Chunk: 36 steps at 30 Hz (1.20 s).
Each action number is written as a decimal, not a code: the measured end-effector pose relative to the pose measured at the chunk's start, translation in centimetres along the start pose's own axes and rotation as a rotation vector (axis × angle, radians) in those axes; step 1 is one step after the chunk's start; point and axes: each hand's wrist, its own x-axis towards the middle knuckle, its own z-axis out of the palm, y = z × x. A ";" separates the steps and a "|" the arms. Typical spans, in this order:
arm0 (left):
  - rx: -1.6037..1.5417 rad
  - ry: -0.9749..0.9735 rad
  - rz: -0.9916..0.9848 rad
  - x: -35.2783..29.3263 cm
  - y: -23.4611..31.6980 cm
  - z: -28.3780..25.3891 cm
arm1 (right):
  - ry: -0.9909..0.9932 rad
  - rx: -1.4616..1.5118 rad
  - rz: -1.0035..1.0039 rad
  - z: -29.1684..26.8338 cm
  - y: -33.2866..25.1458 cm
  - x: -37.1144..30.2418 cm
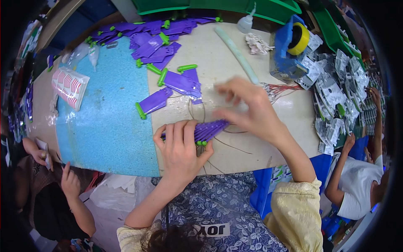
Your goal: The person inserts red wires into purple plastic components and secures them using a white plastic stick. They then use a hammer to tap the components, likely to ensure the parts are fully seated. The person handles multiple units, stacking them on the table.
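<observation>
My left hand point(181, 145) is wrapped around a stack of flat purple plastic pieces point(210, 131) near the table's front edge. Small green ends show at the stack's lower side. Above its right end hovers my right hand point(256, 109), blurred by motion, thumb and fingers apart with nothing visible between them. Thin dark wires trail from around the stack over the table. Just beyond lie a loose purple piece with a green end point(154, 102) and an overlapping pair of purple pieces point(178, 82). A larger heap of purple pieces point(153, 45) spreads behind them.
A blue mat point(109, 126) covers the table's left part, with a pink-striped packet point(70, 87) on it. At right stand a blue tape dispenser point(283, 56) with yellow tape and a heap of grey-white parts point(336, 92). A pale green bar point(237, 54) lies behind. Other people sit on both sides.
</observation>
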 end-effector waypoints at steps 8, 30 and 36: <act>-0.048 -0.017 0.040 -0.7 -2.1 -1.7 | 0.242 -0.206 -0.170 5.6 0.1 7.5; 0.045 0.051 -0.001 -0.9 -5.2 -2.6 | -0.161 -0.163 -0.290 0.6 -5.5 3.7; 0.040 0.012 -0.014 -0.2 -4.6 -2.5 | -0.052 -0.128 -0.057 4.0 -2.7 -1.2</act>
